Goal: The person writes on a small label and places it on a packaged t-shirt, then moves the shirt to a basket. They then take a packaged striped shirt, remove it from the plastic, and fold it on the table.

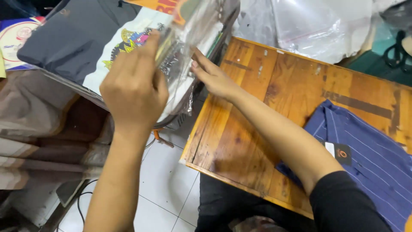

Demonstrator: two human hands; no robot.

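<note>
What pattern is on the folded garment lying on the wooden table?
Navy-blue folded garment with thin pale stripes, clearest in the head view.

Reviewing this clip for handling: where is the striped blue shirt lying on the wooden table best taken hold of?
Probably the striped blue shirt at its near-left edge, approached from the bare side of the wooden table. It lies flat, that edge is free on open wood, and the rest runs out of frame.

A striped blue shirt (pixel 369 150) lies on the wooden table (pixel 274 99).

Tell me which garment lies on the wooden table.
The striped blue shirt, by the right arm. The dark grey garment and the white printed shirt lie left of the table, near both hands.
</note>
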